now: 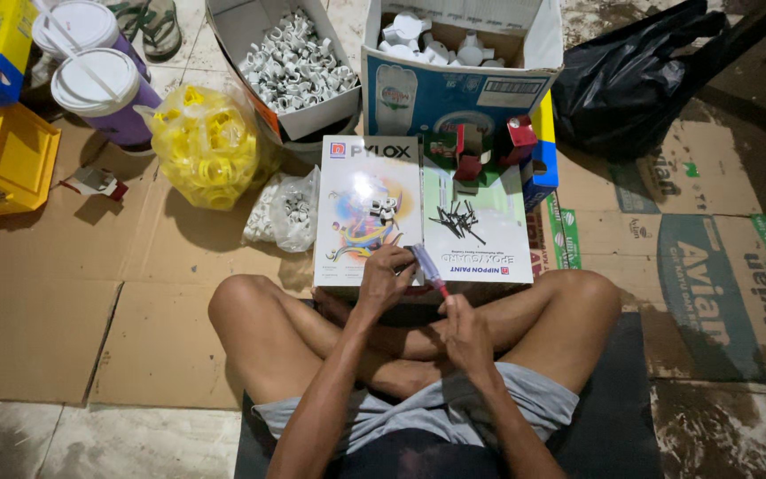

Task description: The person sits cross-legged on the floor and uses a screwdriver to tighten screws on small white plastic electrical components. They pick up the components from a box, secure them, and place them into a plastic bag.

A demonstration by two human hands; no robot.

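I sit cross-legged on flattened cardboard with a glossy printed board point(480, 244) across my knees. My left hand point(385, 277) is curled on the board's near edge, fingers closed around something small that I cannot make out. My right hand point(465, 330) holds a screwdriver point(428, 269) by its red and purple handle, the handle end slanting up towards the left hand. A small heap of dark nails or screws point(457, 219) lies on the right half of the board. Two or three small white clips point(383, 209) sit on the left half.
Behind the board stand an open box of white plastic clips point(294, 64), a taller carton with white fittings point(441, 44), small red and green packets point(480, 146), a yellow bag of yellow parts point(207, 146), a clear bag of clips point(287, 211), two lidded purple cups point(104, 89), a yellow tray point(11, 160) and a black bag point(631, 75).
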